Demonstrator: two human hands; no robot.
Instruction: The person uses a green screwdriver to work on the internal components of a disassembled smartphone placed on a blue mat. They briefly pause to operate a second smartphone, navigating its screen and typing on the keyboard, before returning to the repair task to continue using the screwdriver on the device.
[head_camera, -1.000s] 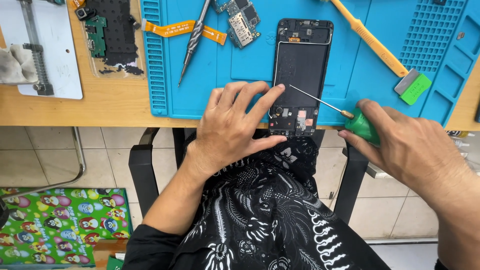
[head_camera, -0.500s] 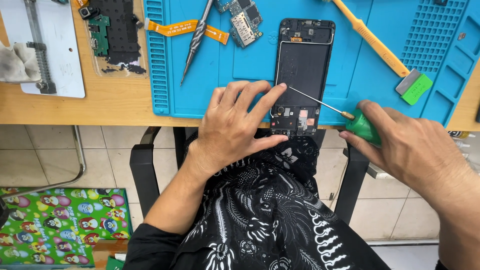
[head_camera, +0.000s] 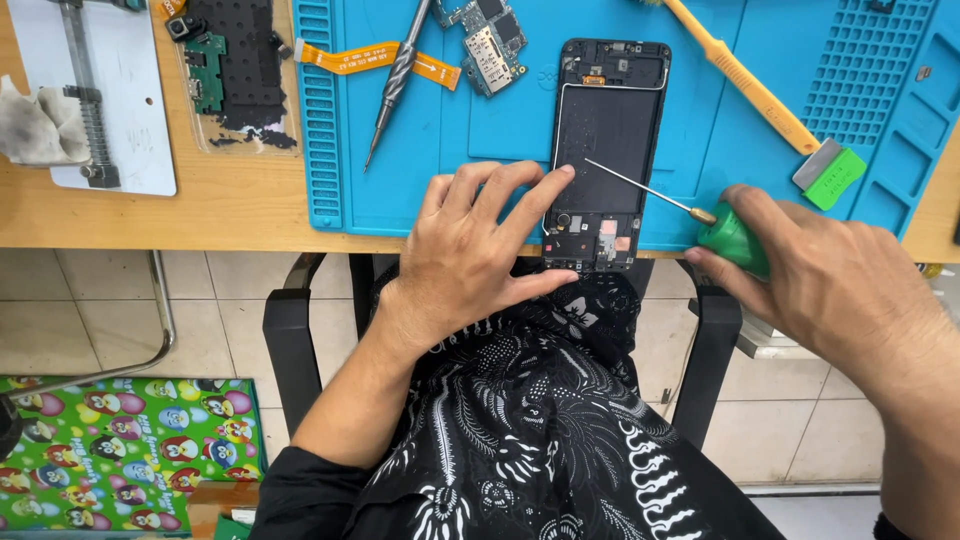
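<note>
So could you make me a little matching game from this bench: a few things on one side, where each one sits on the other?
Things:
1. phone frame
2. screwdriver
3. scraper
4. tweezers

Places:
A. right of the phone frame, on the blue mat
B. held in the right hand
C. left of the phone frame, on the mat
D. steadied by the left hand

Pairs: 1-D, 2-B, 3-A, 4-C
</note>
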